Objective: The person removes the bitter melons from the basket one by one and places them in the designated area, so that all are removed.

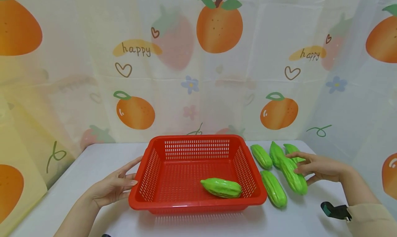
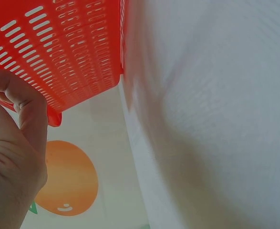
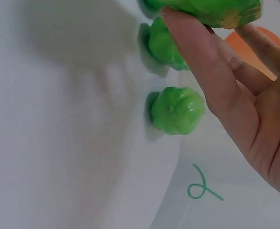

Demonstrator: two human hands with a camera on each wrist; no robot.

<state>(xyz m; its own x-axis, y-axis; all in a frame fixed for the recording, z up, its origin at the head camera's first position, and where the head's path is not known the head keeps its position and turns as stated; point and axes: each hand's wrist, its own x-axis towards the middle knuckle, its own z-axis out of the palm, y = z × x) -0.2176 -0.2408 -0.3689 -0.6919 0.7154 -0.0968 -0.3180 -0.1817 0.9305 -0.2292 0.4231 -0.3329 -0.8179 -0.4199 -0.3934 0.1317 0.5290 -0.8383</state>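
Note:
A red plastic basket [image 1: 198, 205] with slotted walls stands on the white table. Inside it, toward the front right, lies one green bitter melon [image 1: 221, 187]. My left hand [image 1: 113, 184] grips the basket's left rim; in the left wrist view its bent fingers [image 2: 32, 107] are at the rim. To the right of the basket, my right hand [image 1: 319, 166] holds another bitter melon [image 1: 293, 175] between thumb and fingers, raised off the table in the right wrist view. Several more bitter melons [image 1: 274, 189] lie around it, partly overlapped by the held one.
The white table [image 1: 108, 154] extends on both sides of the basket and in front of it. A printed cloth [image 1: 217, 102] with oranges and hearts hangs behind the table. A dark strap piece [image 1: 335, 210] is by the right wrist.

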